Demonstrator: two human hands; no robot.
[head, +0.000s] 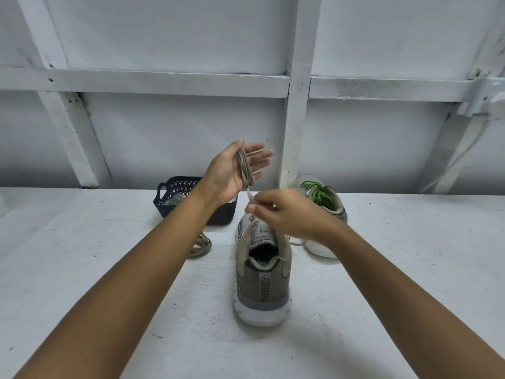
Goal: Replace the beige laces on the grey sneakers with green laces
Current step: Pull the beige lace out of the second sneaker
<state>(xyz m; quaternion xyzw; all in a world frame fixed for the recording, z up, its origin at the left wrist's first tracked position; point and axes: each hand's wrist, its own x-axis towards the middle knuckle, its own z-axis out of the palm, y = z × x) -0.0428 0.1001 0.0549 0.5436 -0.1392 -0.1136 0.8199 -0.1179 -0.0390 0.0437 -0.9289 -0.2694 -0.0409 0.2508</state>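
Observation:
A grey sneaker (pixel 263 280) stands heel toward me in the middle of the white table, with no lace visible in its eyelets. Above it, my left hand (pixel 235 170) is raised with straight fingers, and a beige lace (pixel 245 170) is looped several times around its palm. My right hand (pixel 284 212) pinches the loose end of that lace just below the left hand, over the sneaker's tongue. A second grey sneaker (pixel 325 206) with green laces (pixel 318 194) sits behind my right hand, partly hidden. Another coiled beige lace (pixel 201 246) lies on the table under my left forearm.
A dark blue plastic basket (pixel 177 192) stands at the back of the white table (pixel 82 269), behind my left wrist, with something greenish inside. A white framed wall (pixel 296 105) rises right behind the table. A white cable hangs at the far right.

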